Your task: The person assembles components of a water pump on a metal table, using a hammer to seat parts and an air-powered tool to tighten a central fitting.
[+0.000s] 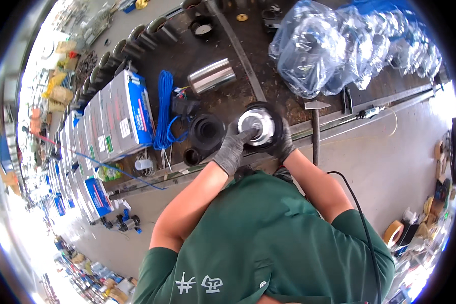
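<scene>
Both my hands wear grey work gloves and are at the bench's near edge. Between them is a round silver metal part with a black rim, its bright face turned up. My left hand grips it from the left, with a finger lying across the metal face. My right hand wraps round its black right side; the fingertips there are partly hidden. Just left of the hands lies a black ring-shaped part, with a smaller black ring beside it. Farther back a shiny metal cylinder lies on its side.
Coiled blue cable and a row of grey-and-blue boxes stand left. Metal tubes line the far left edge. At right are plastic-wrapped parts, a hammer overhanging the edge, pliers and a metal bar.
</scene>
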Demonstrator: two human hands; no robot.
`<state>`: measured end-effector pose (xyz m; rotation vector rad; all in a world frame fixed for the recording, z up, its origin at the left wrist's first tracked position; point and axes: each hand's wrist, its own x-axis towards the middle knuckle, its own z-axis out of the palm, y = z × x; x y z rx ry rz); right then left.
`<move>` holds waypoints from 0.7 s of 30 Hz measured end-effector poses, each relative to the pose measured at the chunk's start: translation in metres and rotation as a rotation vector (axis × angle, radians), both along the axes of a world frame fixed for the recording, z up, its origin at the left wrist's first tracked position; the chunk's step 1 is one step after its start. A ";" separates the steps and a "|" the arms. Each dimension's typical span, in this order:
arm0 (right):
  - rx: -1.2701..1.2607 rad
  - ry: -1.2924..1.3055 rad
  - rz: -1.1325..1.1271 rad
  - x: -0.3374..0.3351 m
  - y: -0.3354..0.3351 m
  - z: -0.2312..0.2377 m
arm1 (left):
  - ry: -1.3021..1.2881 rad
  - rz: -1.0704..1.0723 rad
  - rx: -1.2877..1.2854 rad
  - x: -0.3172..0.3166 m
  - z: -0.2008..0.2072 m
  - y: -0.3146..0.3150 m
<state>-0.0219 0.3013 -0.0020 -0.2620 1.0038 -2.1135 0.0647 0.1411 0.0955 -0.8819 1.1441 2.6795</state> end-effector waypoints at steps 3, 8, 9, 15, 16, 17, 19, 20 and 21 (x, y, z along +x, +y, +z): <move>-0.199 -0.825 0.072 -0.003 -0.016 -0.020 | -0.158 0.241 -0.084 -0.005 -0.004 0.014; 0.165 -0.878 0.347 -0.010 -0.004 -0.031 | -0.186 0.316 -0.104 0.000 -0.034 0.004; 0.143 -0.766 0.386 -0.009 0.000 -0.034 | -0.193 0.320 -0.112 0.000 -0.037 0.002; 0.477 -0.349 0.666 -0.049 0.116 -0.029 | -0.175 0.279 -0.139 -0.002 -0.036 0.007; 0.503 -0.332 0.631 -0.057 0.142 -0.025 | -0.172 0.279 -0.157 -0.003 -0.036 0.006; 0.529 -0.313 0.597 -0.065 0.169 -0.020 | -0.173 0.279 -0.168 -0.005 -0.039 0.004; 0.539 -0.340 0.508 -0.080 0.221 -0.027 | -0.171 0.279 -0.185 -0.005 -0.045 -0.001; 0.546 -0.333 0.434 -0.086 0.247 -0.026 | -0.177 0.276 -0.169 -0.006 -0.046 -0.002; 0.553 -0.321 0.364 -0.093 0.272 -0.025 | -0.182 0.272 -0.123 -0.005 -0.049 -0.008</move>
